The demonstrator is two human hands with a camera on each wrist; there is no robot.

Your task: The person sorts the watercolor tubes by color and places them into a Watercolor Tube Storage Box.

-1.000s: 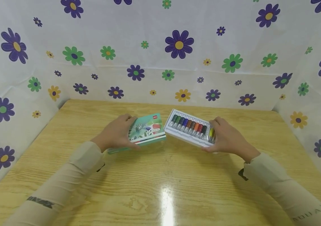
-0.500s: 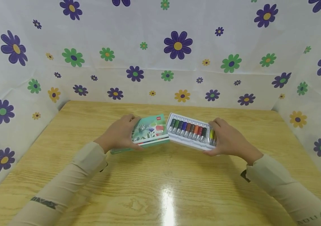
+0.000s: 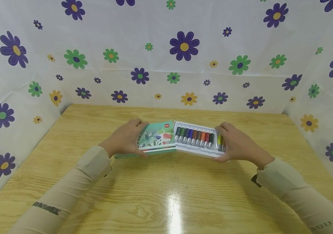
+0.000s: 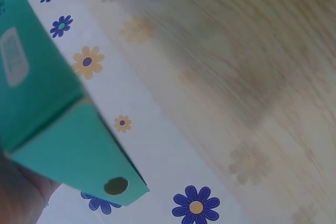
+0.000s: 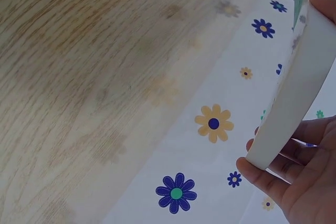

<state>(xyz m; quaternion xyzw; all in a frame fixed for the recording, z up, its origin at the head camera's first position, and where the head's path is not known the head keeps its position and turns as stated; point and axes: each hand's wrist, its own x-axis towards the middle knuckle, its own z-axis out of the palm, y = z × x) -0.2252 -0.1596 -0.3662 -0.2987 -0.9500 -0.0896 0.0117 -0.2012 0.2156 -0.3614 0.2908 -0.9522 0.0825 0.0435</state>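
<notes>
My left hand (image 3: 125,138) grips a green illustrated paint box (image 3: 156,136) by its left end, thumb along the front side. With my right hand (image 3: 238,143) I hold a white tray (image 3: 194,150) of coloured paint tubes (image 3: 198,138) by its right end. The tray's left end meets the box's right end, the two at a slight angle, both above the table. Whether the tray is inside the box I cannot tell. In the left wrist view the green box (image 4: 47,145) shows an end flap with a round hole. In the right wrist view fingers and thumb hold the tray's white underside (image 5: 299,87).
A wooden table (image 3: 172,185) lies below, with a bright light reflection near its front. A white cloth (image 3: 154,32) printed with flowers stands behind and along both sides of the table.
The box has shifted slightly right. The tray's left end has come down and left to meet it, so the gap between them has closed. Both hands keep their hold.
</notes>
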